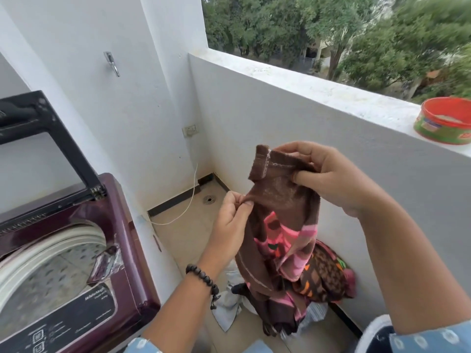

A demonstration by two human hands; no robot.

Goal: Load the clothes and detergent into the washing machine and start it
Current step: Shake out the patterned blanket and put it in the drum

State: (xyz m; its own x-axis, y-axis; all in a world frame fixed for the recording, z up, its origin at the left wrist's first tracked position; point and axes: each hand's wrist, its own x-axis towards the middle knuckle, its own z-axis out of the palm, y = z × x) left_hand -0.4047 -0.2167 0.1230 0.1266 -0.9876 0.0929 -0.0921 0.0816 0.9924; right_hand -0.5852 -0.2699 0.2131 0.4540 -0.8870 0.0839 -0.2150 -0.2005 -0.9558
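Note:
A brown garment with pink patterned parts (280, 225) hangs in front of me, held up by both hands. My left hand (233, 217) pinches its left edge. My right hand (323, 174) grips the hemmed top edge. Below it a pile of clothes (323, 276) lies on the floor against the wall. The maroon top-loading washing machine (122, 250) stands at the left with its lid (38, 128) raised and its drum (46, 276) showing no clothes. A red and green detergent tub (446, 121) sits on the parapet at the far right.
A white parapet wall (305, 110) runs along the right, meeting a white corner wall with a socket (190, 130) and a tap (112, 62). A thin white cord (188, 200) trails down to the tiled floor near a drain (209, 199). Pale cloths (229, 301) lie by the pile.

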